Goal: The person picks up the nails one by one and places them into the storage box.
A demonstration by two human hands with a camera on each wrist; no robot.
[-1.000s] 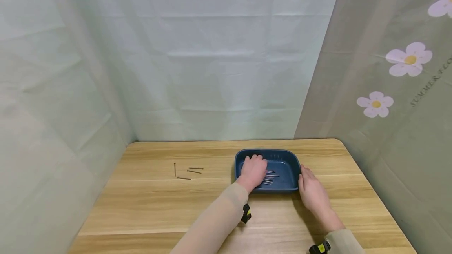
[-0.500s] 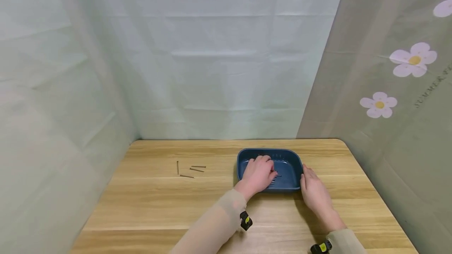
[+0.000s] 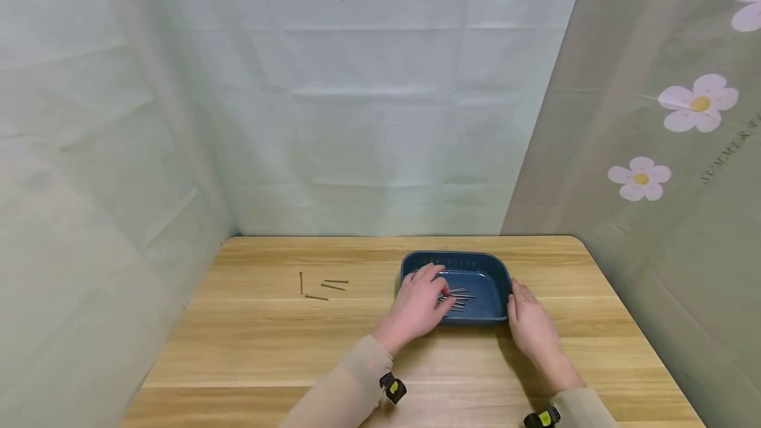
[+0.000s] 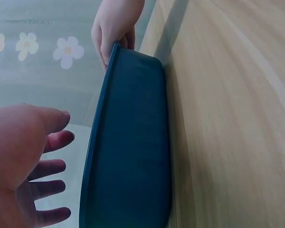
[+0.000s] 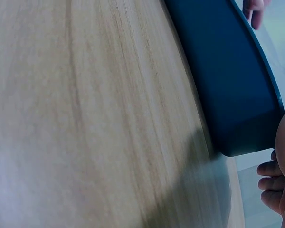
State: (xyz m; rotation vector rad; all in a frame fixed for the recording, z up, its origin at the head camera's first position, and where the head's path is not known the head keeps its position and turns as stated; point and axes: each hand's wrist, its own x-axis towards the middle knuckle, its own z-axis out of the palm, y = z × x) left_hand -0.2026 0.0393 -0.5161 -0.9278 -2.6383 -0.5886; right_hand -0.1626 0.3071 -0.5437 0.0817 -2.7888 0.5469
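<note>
Pale green cloth w/ flower print hangs round your wooden table [image 3: 267, 349]; right-side panel reads "SUMMER", rest cut off. Your left hand [image 3: 418, 302] hovers over the blue tray [image 3: 487, 268], fingers spread and relaxed, gripping nothing. Your right hand [image 3: 531, 323] rests at the tray's 3 o'clock rim, fingers straight against it. Tray's smooth plastic, rounded corners, at approx 1 o'clock of table centre. Thin metal nails [image 3: 459, 297] lie inside; four loose nails [image 3: 324, 285] at 9 o'clock of the tray, well apart.
</note>
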